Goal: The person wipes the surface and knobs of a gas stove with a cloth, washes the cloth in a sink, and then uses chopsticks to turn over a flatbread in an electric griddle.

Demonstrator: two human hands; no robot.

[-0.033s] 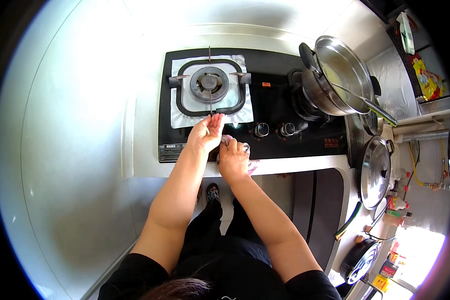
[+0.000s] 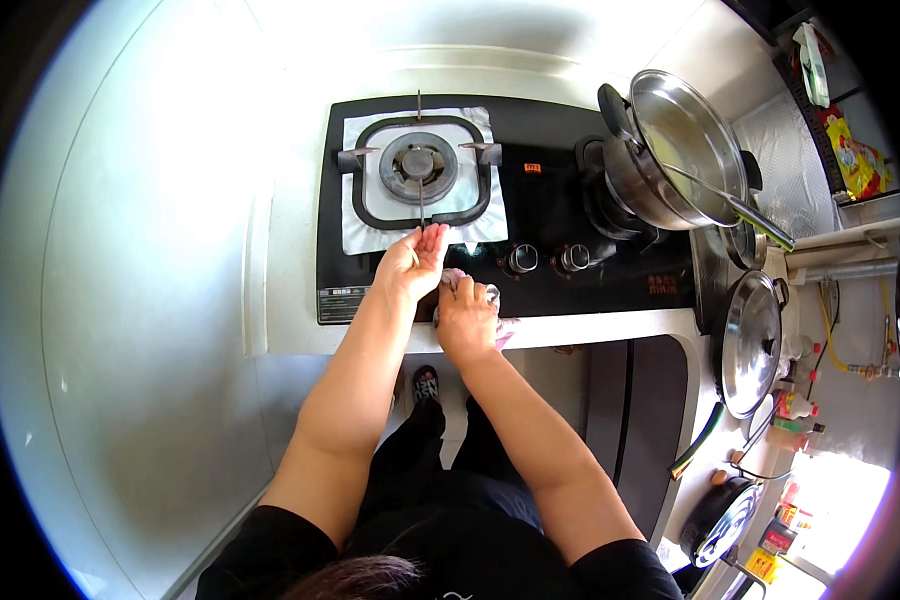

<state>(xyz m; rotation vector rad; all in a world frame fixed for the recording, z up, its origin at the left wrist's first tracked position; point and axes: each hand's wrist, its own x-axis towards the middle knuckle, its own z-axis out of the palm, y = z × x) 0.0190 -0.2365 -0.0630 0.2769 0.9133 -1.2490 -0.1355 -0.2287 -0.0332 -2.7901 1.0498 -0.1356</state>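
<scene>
black and glossy, the cooktop (image 2: 595,285) is set into a white tabletop (image 2: 290,220). at its front edge, left of the knobs (image 2: 548,260), a crumpled pinkish cloth (image 2: 508,331) lies under the right grip (image 2: 467,315), one corner of it poking out toward the tabletop's rim. the fingers of that grip are curled down over the cloth, keeping it bunched. just beside it, a little further in and to the left, the left grip (image 2: 417,262) is turned palm up, its fingers straight, side by side and slightly cupped, with nothing visible in the palm. its fingertips come close to the front of the black pan support (image 2: 359,200); whether they touch it, i cannot tell.

the pan support rings the left burner (image 2: 419,165), and a silvery foil sheet (image 2: 361,232) lies beneath both. over the right side of the cooktop stands a steel pot (image 2: 630,195) with dark handles, holding pale contents (image 2: 670,150); a utensil (image 2: 760,222) leans in it, its green-tipped handle sticking out over the rim toward the lower right. further along the tabletop, past the cooktop, are a large pan under a shiny lid (image 2: 751,345), several small bottles (image 2: 794,406) and another dark pan (image 2: 720,525). a yellow packet (image 2: 855,155) sits on the rack at upper right.
</scene>
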